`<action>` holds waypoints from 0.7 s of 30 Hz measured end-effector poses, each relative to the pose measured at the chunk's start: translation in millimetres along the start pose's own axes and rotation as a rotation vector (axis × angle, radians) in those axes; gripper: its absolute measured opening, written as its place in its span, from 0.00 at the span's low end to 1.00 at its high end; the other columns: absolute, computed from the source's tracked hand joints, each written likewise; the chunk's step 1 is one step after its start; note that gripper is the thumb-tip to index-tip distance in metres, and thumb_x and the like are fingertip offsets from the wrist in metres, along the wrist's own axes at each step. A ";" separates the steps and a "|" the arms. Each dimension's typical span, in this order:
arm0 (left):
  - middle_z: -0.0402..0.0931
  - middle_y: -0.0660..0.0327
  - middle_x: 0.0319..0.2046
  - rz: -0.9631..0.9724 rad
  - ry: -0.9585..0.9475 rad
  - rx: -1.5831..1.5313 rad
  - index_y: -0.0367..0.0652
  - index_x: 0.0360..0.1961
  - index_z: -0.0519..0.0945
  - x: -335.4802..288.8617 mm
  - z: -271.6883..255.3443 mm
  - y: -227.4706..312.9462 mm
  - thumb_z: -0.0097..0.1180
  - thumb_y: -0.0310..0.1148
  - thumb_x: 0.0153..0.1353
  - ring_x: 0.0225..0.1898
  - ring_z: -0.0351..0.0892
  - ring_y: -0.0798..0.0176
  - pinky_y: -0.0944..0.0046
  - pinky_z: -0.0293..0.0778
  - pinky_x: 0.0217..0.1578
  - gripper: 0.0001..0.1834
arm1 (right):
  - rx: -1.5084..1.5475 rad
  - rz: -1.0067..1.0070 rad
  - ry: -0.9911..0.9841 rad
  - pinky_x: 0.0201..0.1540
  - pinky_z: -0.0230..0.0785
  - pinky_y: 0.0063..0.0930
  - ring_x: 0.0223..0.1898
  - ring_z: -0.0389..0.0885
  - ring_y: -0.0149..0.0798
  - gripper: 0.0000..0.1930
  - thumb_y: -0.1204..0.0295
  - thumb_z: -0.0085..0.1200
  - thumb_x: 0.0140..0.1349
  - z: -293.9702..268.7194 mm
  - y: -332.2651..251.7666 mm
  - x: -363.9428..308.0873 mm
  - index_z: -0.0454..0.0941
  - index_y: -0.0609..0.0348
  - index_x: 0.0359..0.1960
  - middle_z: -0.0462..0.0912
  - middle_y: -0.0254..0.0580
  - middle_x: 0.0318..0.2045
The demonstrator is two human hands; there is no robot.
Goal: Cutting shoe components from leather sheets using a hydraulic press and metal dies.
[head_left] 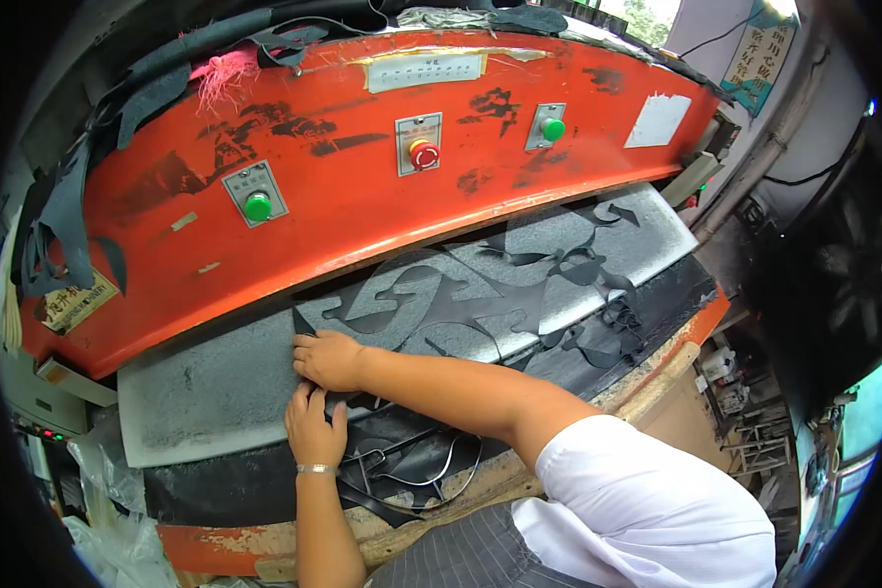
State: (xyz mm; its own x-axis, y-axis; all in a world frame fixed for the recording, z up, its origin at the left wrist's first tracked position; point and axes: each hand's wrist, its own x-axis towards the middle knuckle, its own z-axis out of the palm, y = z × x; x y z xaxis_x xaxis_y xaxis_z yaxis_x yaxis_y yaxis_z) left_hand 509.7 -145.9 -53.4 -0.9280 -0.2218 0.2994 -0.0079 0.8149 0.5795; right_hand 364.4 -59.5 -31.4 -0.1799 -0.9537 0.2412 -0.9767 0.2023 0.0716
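Observation:
A thin black leather-like sheet (445, 304) with large cut-out openings lies over the pale cutting board (216, 392). At the sheet's left end, my right hand (329, 361) has its fingers bent down on the edge; the right arm reaches across from the right. Just nearer to me, my left hand (314, 427) has bent fingers at the same edge, its thumb to the right. Both hands seem closed on the sheet, though their fingertips are partly hidden. Metal strip cutting dies (367, 461) lie on black material close to the left hand's right side.
Behind the board stands a red press beam (353, 216) with green buttons (258, 206) and a red stop knob (423, 154). Black scraps (598, 338) are heaped at the board's right. A worn wooden edge (657, 377) runs along the front. Clear plastic bags (113, 490) hang at lower left.

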 end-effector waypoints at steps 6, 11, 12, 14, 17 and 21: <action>0.70 0.51 0.54 0.042 0.050 0.121 0.42 0.50 0.78 -18.9 7.6 -1.8 0.61 0.35 0.53 0.58 0.67 0.44 0.47 0.61 0.58 0.22 | 0.343 0.115 0.115 0.52 0.67 0.38 0.51 0.70 0.47 0.15 0.69 0.58 0.52 -28.7 8.5 -54.8 0.78 0.59 0.42 0.76 0.43 0.43; 0.72 0.51 0.54 0.064 0.025 -0.013 0.42 0.49 0.78 -21.6 -5.2 5.8 0.61 0.35 0.54 0.58 0.68 0.46 0.47 0.60 0.59 0.21 | 0.365 0.581 0.044 0.54 0.66 0.39 0.49 0.71 0.51 0.21 0.65 0.65 0.50 -94.7 53.5 -167.1 0.78 0.60 0.45 0.78 0.48 0.41; 0.73 0.51 0.53 0.040 0.042 0.004 0.42 0.49 0.79 -17.9 -7.6 13.5 0.61 0.35 0.54 0.57 0.68 0.45 0.47 0.61 0.58 0.20 | 0.367 0.654 0.018 0.55 0.66 0.39 0.49 0.72 0.52 0.23 0.63 0.66 0.50 -99.1 64.3 -190.3 0.78 0.60 0.46 0.78 0.49 0.41; 0.76 0.52 0.49 0.077 0.118 -0.027 0.40 0.46 0.79 -4.9 -13.8 41.2 0.61 0.35 0.54 0.54 0.72 0.46 0.49 0.63 0.57 0.19 | 0.391 0.718 -0.037 0.55 0.66 0.39 0.50 0.72 0.52 0.24 0.62 0.66 0.50 -101.3 83.5 -223.1 0.78 0.60 0.48 0.79 0.50 0.42; 0.77 0.51 0.49 0.059 -0.017 -0.302 0.40 0.47 0.79 24.3 3.7 90.5 0.59 0.35 0.54 0.52 0.74 0.46 0.50 0.63 0.56 0.19 | 0.471 0.691 -0.081 0.55 0.66 0.38 0.51 0.72 0.51 0.26 0.61 0.66 0.49 -95.5 96.1 -230.4 0.78 0.60 0.50 0.79 0.50 0.44; 0.77 0.51 0.49 0.091 -0.174 -0.279 0.42 0.55 0.73 57.4 66.7 125.8 0.58 0.33 0.54 0.55 0.72 0.48 0.50 0.60 0.60 0.25 | 0.514 0.599 -0.015 0.55 0.66 0.40 0.51 0.72 0.52 0.28 0.62 0.67 0.49 -73.9 103.4 -229.5 0.77 0.57 0.52 0.79 0.50 0.46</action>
State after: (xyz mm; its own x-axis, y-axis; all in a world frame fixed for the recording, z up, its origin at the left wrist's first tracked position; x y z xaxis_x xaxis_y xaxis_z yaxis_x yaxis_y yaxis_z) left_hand 430.6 -20.5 -13.9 -0.9700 -0.0403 0.2397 0.1581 0.6444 0.7482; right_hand 313.3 196.7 -7.8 -0.6903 -0.7186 0.0840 -0.6442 0.5577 -0.5234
